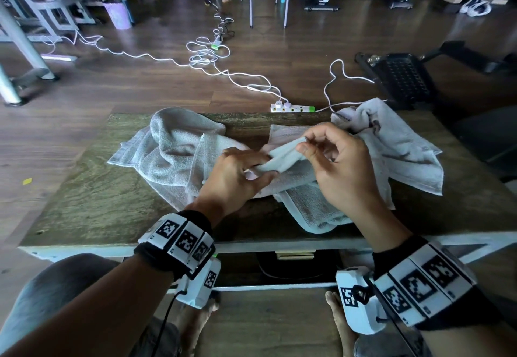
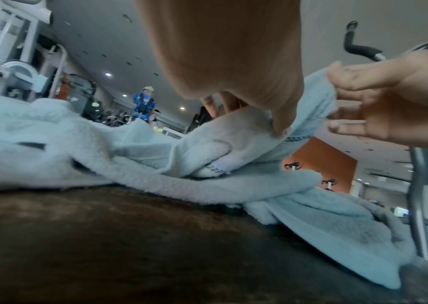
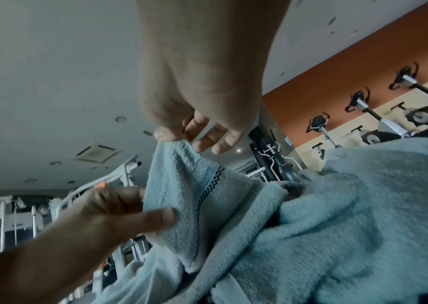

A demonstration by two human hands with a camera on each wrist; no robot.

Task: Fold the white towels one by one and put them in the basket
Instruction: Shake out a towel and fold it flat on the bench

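Observation:
Three white towels lie crumpled on the wooden table [image 1: 92, 197]: one at the left [image 1: 170, 155], one at the right [image 1: 400, 147], and a middle towel [image 1: 305, 200] that droops over the near edge. My left hand [image 1: 237, 173] grips a raised fold of the middle towel [image 2: 239, 131] between thumb and fingers. Just to its right, my right hand [image 1: 333, 158] pinches the tip of the same fold [image 3: 179, 176] with thumb and forefinger, its other fingers spread. No basket is in view.
A white power strip [image 1: 292, 108] with trailing cables lies on the floor past the table's far edge. A black perforated frame [image 1: 402, 77] stands at the far right. Gym machines line the back; a person stands far off.

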